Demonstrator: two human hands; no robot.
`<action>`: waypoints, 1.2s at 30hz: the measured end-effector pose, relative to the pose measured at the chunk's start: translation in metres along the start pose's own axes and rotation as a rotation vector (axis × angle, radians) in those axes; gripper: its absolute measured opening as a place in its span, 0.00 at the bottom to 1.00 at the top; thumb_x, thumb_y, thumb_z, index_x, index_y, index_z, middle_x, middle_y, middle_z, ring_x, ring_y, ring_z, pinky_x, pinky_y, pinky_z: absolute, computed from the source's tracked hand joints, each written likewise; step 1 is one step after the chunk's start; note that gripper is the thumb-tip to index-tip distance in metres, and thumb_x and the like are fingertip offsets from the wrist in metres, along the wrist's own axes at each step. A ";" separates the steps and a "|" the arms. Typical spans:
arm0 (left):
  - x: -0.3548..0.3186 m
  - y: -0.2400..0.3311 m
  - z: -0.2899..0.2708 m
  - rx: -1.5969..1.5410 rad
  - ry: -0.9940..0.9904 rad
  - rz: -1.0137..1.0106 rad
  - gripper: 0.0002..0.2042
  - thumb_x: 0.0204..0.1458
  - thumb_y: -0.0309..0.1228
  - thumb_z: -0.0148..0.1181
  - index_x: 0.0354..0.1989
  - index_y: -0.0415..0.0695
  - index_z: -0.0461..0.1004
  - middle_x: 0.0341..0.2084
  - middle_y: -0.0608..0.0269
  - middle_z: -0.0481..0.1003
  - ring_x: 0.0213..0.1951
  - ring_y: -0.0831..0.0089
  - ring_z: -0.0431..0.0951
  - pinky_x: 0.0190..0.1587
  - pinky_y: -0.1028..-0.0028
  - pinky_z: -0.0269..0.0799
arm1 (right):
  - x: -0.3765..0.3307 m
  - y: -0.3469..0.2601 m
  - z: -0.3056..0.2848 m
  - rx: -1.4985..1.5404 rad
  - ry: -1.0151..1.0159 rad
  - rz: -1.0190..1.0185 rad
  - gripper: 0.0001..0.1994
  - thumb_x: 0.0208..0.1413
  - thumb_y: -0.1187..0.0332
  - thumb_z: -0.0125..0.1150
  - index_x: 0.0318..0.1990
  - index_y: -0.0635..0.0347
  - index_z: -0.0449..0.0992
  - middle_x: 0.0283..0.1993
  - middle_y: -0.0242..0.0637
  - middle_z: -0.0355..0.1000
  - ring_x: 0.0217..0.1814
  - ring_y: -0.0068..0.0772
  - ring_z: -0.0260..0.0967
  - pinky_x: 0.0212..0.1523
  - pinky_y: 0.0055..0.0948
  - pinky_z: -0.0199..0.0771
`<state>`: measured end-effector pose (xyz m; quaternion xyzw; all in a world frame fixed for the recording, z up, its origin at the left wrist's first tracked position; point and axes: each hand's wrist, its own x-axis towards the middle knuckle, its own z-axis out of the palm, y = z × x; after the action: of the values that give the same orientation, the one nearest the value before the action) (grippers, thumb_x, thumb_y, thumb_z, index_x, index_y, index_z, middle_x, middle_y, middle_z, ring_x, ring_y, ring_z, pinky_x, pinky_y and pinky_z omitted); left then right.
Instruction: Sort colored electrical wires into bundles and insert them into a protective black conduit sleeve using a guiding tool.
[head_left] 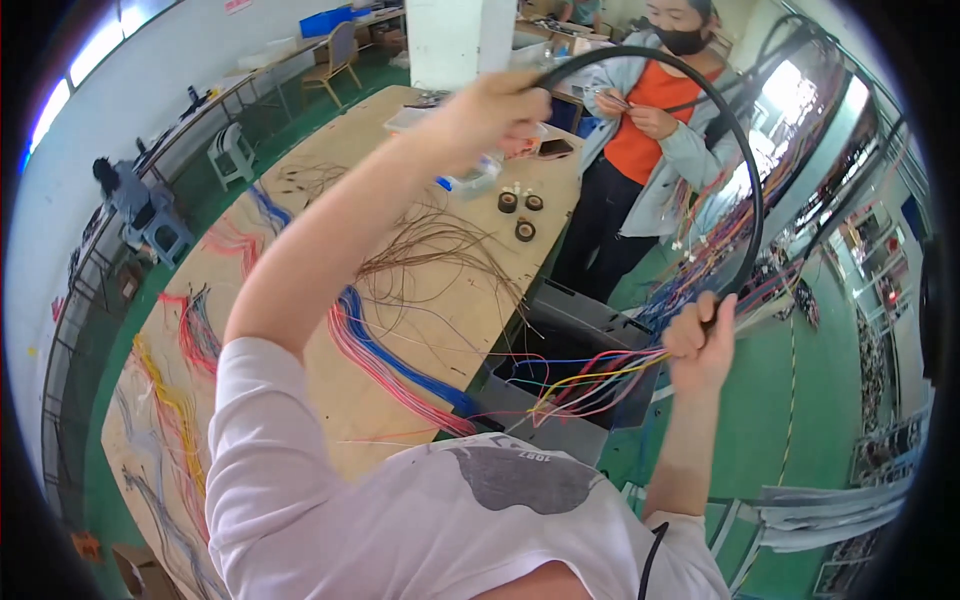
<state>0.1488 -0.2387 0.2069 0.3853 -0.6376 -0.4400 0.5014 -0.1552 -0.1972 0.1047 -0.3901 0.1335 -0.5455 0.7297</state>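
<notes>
**Listener:** Where are your hands, and what are they on?

**Me:** Across the upper middle of the frame, my left hand (pixel 490 110) is raised high, fingers closed around one end of a black tube (pixel 745 160). That tube arcs to the right and curves down to my right hand (pixel 700 345), right of centre, which is clenched on its other end. A bundle of coloured wires (pixel 590 380) spills out leftward from that fist. My hands are well apart.

**Listener:** What lies around them?

**Me:** Below my left arm, a long wooden desk (pixel 440 330) carries fanned wire bunches, loose brown strands and three small black tape rolls (pixel 520 215). A person in an orange top (pixel 650 110) stands at its far end, top centre.

**Listener:** How would you handle it well?

**Me:** I judge a smooth, wide curve in the tube matters, with my right fist keeping the wires gathered so none kink or snag.
</notes>
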 end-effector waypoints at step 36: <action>-0.112 -0.032 -0.032 0.367 -0.717 -0.343 0.09 0.51 0.32 0.43 0.28 0.40 0.68 0.19 0.66 0.65 0.31 0.76 0.68 0.37 0.76 0.63 | -0.049 -0.206 -0.077 -0.444 0.156 -0.219 0.12 0.55 0.60 0.42 0.27 0.57 0.60 0.14 0.22 0.46 0.14 0.14 0.40 0.15 0.15 0.42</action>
<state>0.2037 -0.1501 0.1468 0.3912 -0.7656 -0.5024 0.0911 -0.3637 -0.2061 0.1903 -0.5094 0.2629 -0.6071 0.5503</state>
